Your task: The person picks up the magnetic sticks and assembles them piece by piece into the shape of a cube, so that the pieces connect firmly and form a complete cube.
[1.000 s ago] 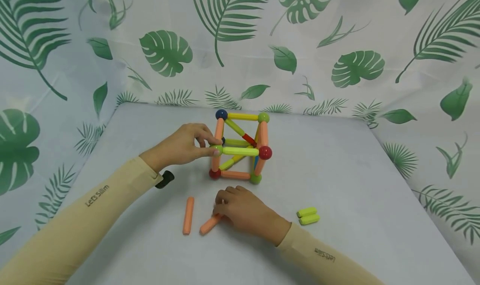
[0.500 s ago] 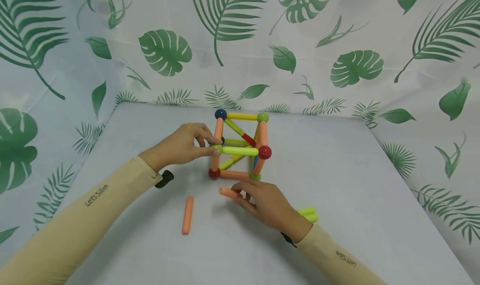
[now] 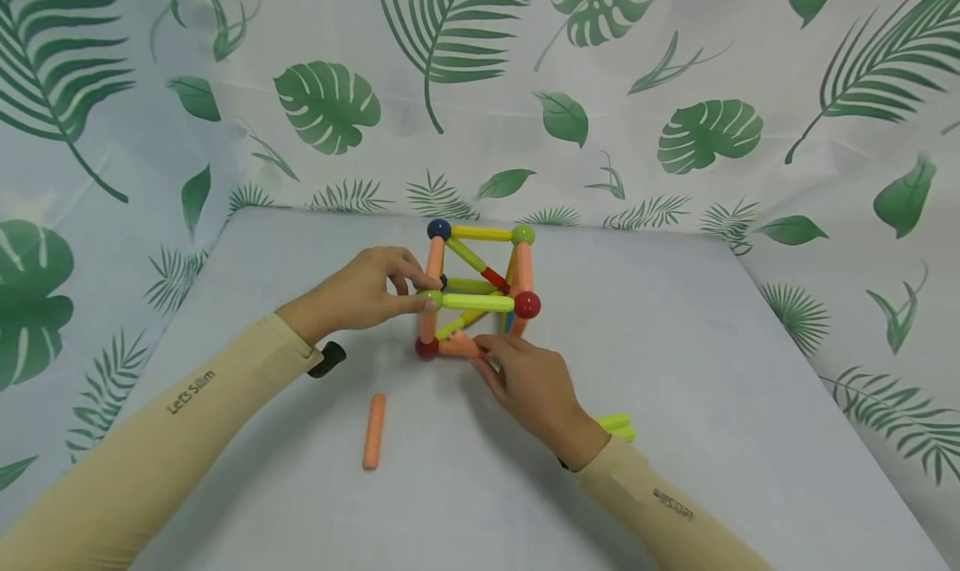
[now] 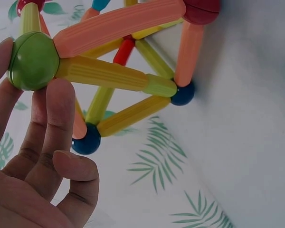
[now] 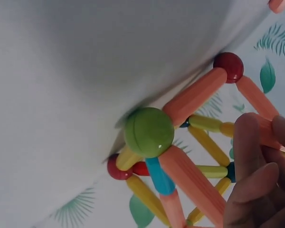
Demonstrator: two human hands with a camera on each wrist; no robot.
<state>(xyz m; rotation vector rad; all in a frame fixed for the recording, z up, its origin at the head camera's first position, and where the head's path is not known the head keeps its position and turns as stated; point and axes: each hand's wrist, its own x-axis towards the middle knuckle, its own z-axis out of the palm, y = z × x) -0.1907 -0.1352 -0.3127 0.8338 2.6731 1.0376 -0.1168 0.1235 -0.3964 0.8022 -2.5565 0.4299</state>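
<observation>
Steadied a cube-like frame of coloured plastic rods and ball joints (image 3: pixel 480 281), standing upright near the middle of the pale grey bench (image 3: pixel 712 388). Pinched its upper near-left corner, a green plastic ball (image 4: pixel 33 61), in the grip of the left hand (image 3: pixel 360 292), thumb on one side and fingertips (image 4: pixel 57 109) on the other.

Brought a short orange ribbed plastic rod (image 3: pixel 459 345) low against the front of the frame, just beside the dark red ball (image 3: pixel 427 348) at the near-left foot. Closed the grip of the right hand (image 3: pixel 532 379) around that rod, fingertips (image 5: pixel 249 142) curled on its end. Could not tell whether the rod tip was touching a joint or just short of it.

Judged as the fitting step: one more rod being offered to the frame, not yet seated. Called next for lining the rod's end squarely on a ball, easing it in gently, and keeping the top corner braced so the frame did not rack or tip.

Left lying apart on the bench: a second loose orange rod (image 3: pixel 373 431) to the near left, and two short lime-green rods (image 3: pixel 619 426) behind the right wrist.
</observation>
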